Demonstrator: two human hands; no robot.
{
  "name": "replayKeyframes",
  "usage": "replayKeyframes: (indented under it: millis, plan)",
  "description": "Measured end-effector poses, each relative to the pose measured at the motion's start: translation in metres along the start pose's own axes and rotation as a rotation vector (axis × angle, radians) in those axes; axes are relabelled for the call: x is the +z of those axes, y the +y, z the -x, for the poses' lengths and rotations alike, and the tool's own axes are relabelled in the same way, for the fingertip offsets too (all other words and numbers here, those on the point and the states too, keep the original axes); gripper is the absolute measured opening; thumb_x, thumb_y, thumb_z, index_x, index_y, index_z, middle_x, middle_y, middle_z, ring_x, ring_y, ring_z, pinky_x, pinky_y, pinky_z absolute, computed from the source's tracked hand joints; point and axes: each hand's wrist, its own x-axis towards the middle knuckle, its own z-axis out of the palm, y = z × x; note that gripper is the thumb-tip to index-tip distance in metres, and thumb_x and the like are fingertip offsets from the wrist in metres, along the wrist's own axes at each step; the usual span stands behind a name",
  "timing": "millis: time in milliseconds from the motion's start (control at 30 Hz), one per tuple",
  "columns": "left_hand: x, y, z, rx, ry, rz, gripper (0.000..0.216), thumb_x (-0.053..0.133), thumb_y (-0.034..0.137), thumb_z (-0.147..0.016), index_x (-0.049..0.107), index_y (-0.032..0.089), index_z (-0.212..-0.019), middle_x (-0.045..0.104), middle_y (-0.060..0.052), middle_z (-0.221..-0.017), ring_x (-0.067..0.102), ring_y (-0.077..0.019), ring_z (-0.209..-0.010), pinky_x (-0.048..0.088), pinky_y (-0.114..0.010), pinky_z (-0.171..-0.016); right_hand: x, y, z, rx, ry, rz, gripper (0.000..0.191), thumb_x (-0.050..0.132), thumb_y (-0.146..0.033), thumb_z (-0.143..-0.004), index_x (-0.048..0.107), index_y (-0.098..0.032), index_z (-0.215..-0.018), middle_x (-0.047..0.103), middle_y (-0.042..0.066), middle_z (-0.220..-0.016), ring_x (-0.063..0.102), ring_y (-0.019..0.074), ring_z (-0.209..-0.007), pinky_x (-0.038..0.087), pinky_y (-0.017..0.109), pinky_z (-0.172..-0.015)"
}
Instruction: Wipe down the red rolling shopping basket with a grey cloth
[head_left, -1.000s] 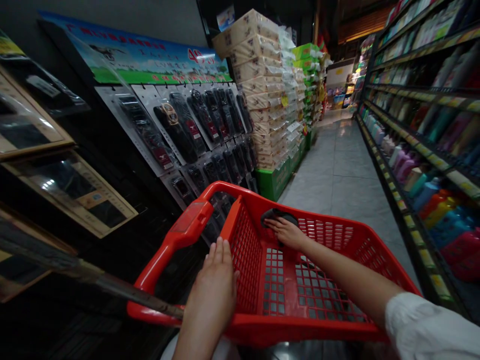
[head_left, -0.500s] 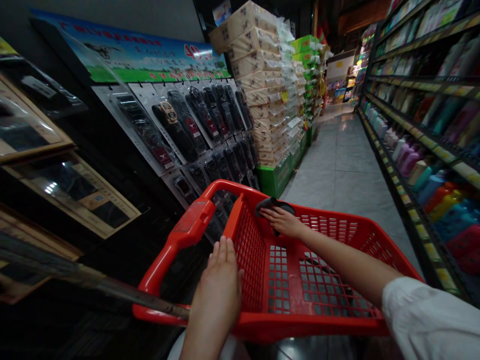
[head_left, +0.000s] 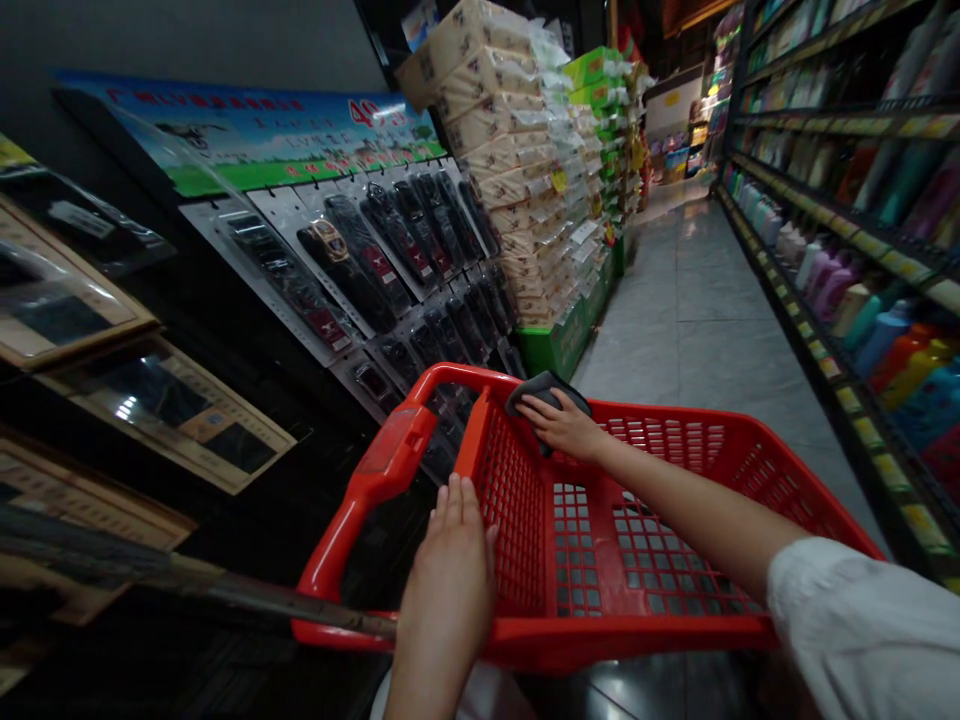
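A red plastic shopping basket [head_left: 675,450] with a looped red handle [head_left: 390,450] fills the lower middle of the view. My left hand [head_left: 450,545] lies flat against the basket's near left wall, fingers stretched out together. My right hand [head_left: 559,425] reaches across the inside and presses a dark grey cloth [head_left: 544,392] against the far left corner of the rim, fingers spread over the cloth. A white sleeve [head_left: 862,630] covers my right upper arm.
Hanging packs of dark goods on a pegboard [head_left: 390,250] stand just left of the basket. Behind it rises a stack of wrapped tissue packs [head_left: 517,170]. Shelves of coloured bottles [head_left: 862,260] line the right. A tiled aisle [head_left: 697,320] runs ahead. Framed display boxes [head_left: 165,410] sit at left.
My right hand has slid the cloth up from the basket's inner wall to the corner of its rim. The view has shifted slightly, and the left hand stays on the wall.
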Motion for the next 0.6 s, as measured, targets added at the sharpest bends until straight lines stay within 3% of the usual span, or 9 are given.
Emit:
replayKeyframes:
  millis: [100,167,267,367,500,600]
  plan:
    - [-0.003,0.002,-0.001,-0.006,-0.036,-0.04,0.053,0.034,0.017,-0.095,0.038,0.002,-0.145,0.036,-0.021,-0.152,0.038,-0.0294,-0.14,0.041,-0.041,-0.112,0.002,-0.006,0.021,0.074,-0.072,-0.051,0.032,0.048,-0.011,-0.091,0.069,-0.02,-0.114,0.057,0.009,-0.141,0.046,0.0253,-0.135,0.034,0.051,-0.109]
    - [-0.005,0.002,-0.001,-0.013,-0.071,-0.066,0.054,0.03,0.01,-0.092,0.037,0.001,-0.145,0.035,-0.021,-0.152,0.036,-0.0286,-0.141,0.04,-0.04,-0.113,0.001,-0.016,0.024,0.207,-0.029,-0.123,0.039,0.047,-0.01,-0.09,0.065,-0.019,-0.122,0.06,0.01,-0.138,0.052,0.0253,-0.128,0.039,0.048,-0.105]
    - [-0.005,0.001,-0.001,-0.007,-0.085,-0.066,0.059,0.029,0.003,-0.087,0.036,0.002,-0.146,0.035,-0.02,-0.153,0.035,-0.0269,-0.142,0.04,-0.038,-0.113,0.002,-0.034,0.005,0.427,0.24,-0.339,0.053,0.046,-0.004,-0.081,0.06,-0.02,-0.13,0.059,0.008,-0.139,0.052,0.0228,-0.127,0.041,0.044,-0.105]
    - [-0.005,0.0,0.0,-0.006,-0.078,-0.045,0.063,0.029,0.001,-0.084,0.034,0.002,-0.147,0.035,-0.02,-0.153,0.035,-0.0264,-0.142,0.039,-0.038,-0.113,0.011,-0.05,-0.028,0.505,0.461,-0.594,0.06,0.042,-0.002,-0.075,0.059,-0.019,-0.131,0.06,0.007,-0.137,0.053,0.019,-0.128,0.04,0.038,-0.11]
    - [-0.009,0.002,-0.001,-0.032,-0.097,-0.027,0.065,0.028,-0.001,-0.083,0.033,0.001,-0.147,0.034,-0.019,-0.154,0.034,-0.0254,-0.142,0.037,-0.037,-0.115,0.025,-0.062,-0.062,0.522,0.46,-0.762,0.069,0.047,-0.002,-0.069,0.052,-0.013,-0.137,0.055,0.012,-0.14,0.05,0.0206,-0.131,0.037,0.036,-0.113]
    - [-0.013,0.005,-0.002,-0.06,-0.137,-0.027,0.063,0.027,0.0,-0.085,0.031,0.0,-0.148,0.033,-0.019,-0.154,0.032,-0.0255,-0.143,0.036,-0.036,-0.115,0.029,-0.076,-0.064,0.654,0.402,-0.796,0.069,0.049,-0.001,-0.069,0.051,-0.012,-0.137,0.055,0.014,-0.135,0.051,0.0228,-0.127,0.039,0.037,-0.11]
